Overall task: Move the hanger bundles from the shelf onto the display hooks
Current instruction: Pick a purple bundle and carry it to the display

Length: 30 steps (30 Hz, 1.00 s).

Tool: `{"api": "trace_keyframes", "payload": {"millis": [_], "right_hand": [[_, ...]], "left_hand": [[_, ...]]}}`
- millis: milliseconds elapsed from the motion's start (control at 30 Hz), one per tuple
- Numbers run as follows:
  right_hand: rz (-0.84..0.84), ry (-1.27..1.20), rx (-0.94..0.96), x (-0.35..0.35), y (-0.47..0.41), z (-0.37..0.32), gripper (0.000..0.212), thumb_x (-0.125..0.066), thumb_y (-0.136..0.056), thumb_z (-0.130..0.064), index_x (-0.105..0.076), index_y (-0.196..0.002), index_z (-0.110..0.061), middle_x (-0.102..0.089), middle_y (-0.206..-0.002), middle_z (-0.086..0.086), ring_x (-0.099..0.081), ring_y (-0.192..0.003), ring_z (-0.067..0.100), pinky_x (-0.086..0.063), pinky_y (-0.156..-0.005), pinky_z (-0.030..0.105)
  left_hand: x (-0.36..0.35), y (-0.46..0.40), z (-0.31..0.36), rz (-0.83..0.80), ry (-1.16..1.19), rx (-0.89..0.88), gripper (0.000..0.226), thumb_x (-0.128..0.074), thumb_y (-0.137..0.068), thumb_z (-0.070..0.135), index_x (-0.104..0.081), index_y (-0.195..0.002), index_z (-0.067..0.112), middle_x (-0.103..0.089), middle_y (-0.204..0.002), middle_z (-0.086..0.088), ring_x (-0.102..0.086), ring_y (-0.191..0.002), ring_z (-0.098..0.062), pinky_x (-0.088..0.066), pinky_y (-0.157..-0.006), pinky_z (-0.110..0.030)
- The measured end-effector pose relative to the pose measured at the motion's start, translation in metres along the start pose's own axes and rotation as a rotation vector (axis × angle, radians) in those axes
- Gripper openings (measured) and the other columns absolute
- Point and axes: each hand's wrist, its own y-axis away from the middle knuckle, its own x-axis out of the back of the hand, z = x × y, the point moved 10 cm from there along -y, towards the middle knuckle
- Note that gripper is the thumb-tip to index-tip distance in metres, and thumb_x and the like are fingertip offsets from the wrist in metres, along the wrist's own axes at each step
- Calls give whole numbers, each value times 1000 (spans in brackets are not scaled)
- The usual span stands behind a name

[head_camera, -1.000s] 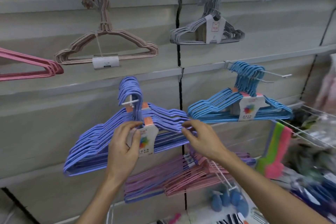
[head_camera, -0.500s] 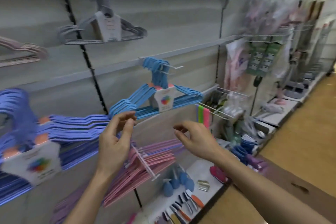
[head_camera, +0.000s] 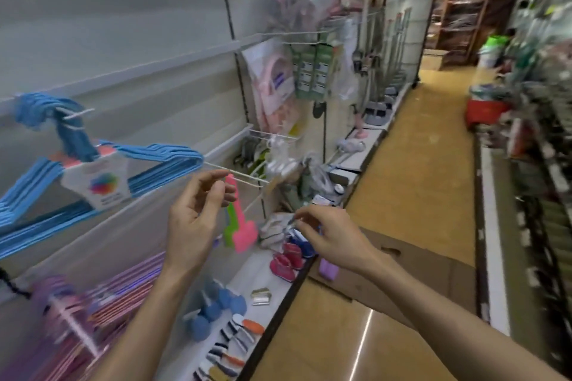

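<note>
Both hands point(head_camera: 198, 219) point(head_camera: 331, 235) empty, fingers loosely curled; blue hanger bundle point(head_camera: 93, 170) hangs left; cardboard box point(head_camera: 402, 281) below.

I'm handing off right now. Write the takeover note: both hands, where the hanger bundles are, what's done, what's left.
Left hand: empty, fingers loosely curled, raised in front of the shelving.
Right hand: empty, over the shelf edge.
Light blue hanger bundle: hanging on its display hook, tag facing out.
Pink and purple hanger bundles: lower left, seemingly on a peg; too blurred to confirm.
Done: the light blue bundle is hung.
Left: no loose bundle in view; the cardboard box sits on the floor nearby, contents hidden.
</note>
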Motion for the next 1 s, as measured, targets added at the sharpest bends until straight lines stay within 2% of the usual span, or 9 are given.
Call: {"api": "trace_keyframes", "payload": {"millis": [100, 167, 267, 367, 567, 667, 800, 900, 1000], "right_hand": [[29, -3, -80, 20, 7, 46, 30, -49, -94, -40, -68, -110, -23, -73, -95, -8, -66, -87, 10, -54, -76, 39], [39, 18, -133, 28, 8, 77, 22, -52, -96, -38, -68, -105, -27, -72, -93, -10, -65, -85, 10, -54, -74, 40], [52, 32, -213, 38, 9, 118, 19, -55, -96, -40, -67, -105, -28, -72, -90, -12, -65, -82, 6, -55, -73, 39], [52, 40, -278, 49, 6, 145, 18, -55, -97, -33, -69, -108, -29, -70, -92, -18, -63, -84, 2, -55, -76, 36], [63, 58, -451, 67, -18, 217, 19, -56, -99, -31, -69, -112, -29, -63, -84, -20, -64, -80, 2, -57, -75, 31], [72, 51, -512, 71, -39, 256, 17, -55, -100, -33, -66, -112, -31, -67, -87, -17, -66, -79, 5, -59, -74, 35], [95, 73, -587, 79, -66, 304, 21, -53, -101, -32, -66, -115, -24, -72, -99, -9, -65, -86, 3, -59, -77, 32], [103, 71, -630, 77, -83, 336, 20, -54, -100, -32, -65, -115, -25, -71, -101, -10, -65, -86, 1, -58, -77, 28], [101, 85, -665, 71, -93, 370, 19, -55, -99, -33, -68, -112, -26, -70, -101, -12, -63, -85, 0, -58, -76, 31]], "left_hand": [[-46, -12, -14, -63, 37, 30, 17, -52, -102, 13, -67, -112, 16, -72, -93, -3, -69, -89, -21, -56, -84, -32], [-73, -21, -25, -105, 53, 39, 17, -53, -102, 16, -67, -111, 17, -71, -92, -3, -68, -89, -23, -56, -84, -33], [-108, -37, -41, -142, 64, 51, 18, -52, -103, 11, -68, -108, 17, -71, -89, -7, -68, -85, -22, -57, -83, -35], [-140, -56, -59, -183, 90, 81, 19, -52, -102, 13, -69, -105, 22, -71, -87, -6, -68, -84, -22, -57, -83, -36], [-210, -111, -87, -291, 118, 67, 18, -52, -102, 11, -68, -109, 14, -71, -89, -6, -68, -88, -23, -56, -81, -29], [-247, -145, -105, -329, 150, 81, 18, -52, -102, 13, -68, -109, 16, -71, -89, -3, -69, -88, -19, -57, -81, -27], [-294, -186, -133, -371, 162, 63, 19, -52, -102, 11, -68, -106, 22, -71, -89, -2, -68, -88, -18, -56, -81, -27], [-326, -207, -162, -405, 170, 105, 19, -52, -102, 11, -68, -108, 18, -72, -88, 3, -68, -88, -13, -55, -82, -23], [-356, -214, -198, -420, 154, 152, 19, -52, -102, 12, -68, -109, 20, -73, -89, 9, -69, -87, -9, -55, -81, -22]]}}
